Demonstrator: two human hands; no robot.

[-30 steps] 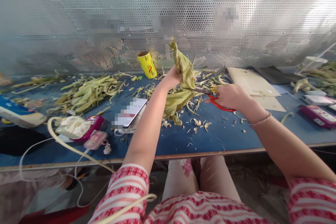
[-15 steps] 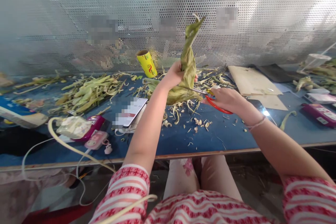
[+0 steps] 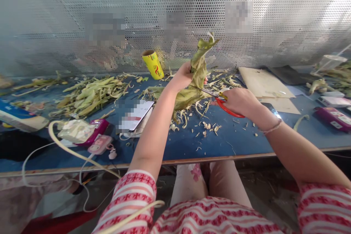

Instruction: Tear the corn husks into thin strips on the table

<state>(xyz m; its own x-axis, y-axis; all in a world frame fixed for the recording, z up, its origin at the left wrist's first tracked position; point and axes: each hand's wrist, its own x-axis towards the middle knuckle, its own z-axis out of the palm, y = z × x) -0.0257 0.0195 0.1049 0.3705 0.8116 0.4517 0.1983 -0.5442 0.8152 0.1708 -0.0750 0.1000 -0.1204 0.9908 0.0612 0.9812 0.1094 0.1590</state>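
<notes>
My left hand [image 3: 184, 76] is closed around a large dried green leaf [image 3: 199, 69], whose curled tip sticks up above the fingers. The lower part of the leaf spreads under and beside that hand. My right hand [image 3: 238, 101] grips the red and yellow handles of a pair of scissors [image 3: 223, 105]. The scissor blades point left and reach the leaf just below my left hand; the leaf partly hides their tips. Pale cut scraps [image 3: 211, 128] lie on the blue table [image 3: 175, 150] below.
Leaf strips [image 3: 87, 95] are heaped at the left. A yellow roll [image 3: 153, 65] stands tilted behind. A phone [image 3: 137, 116], pink device [image 3: 100, 144] and cables lie left of my forearm; flat boards [image 3: 265, 83] and a purple box [image 3: 333, 119] are at the right.
The upright leaf tip has dropped lower and shifted slightly right. My right hand and the scissors have moved a little to the right.
</notes>
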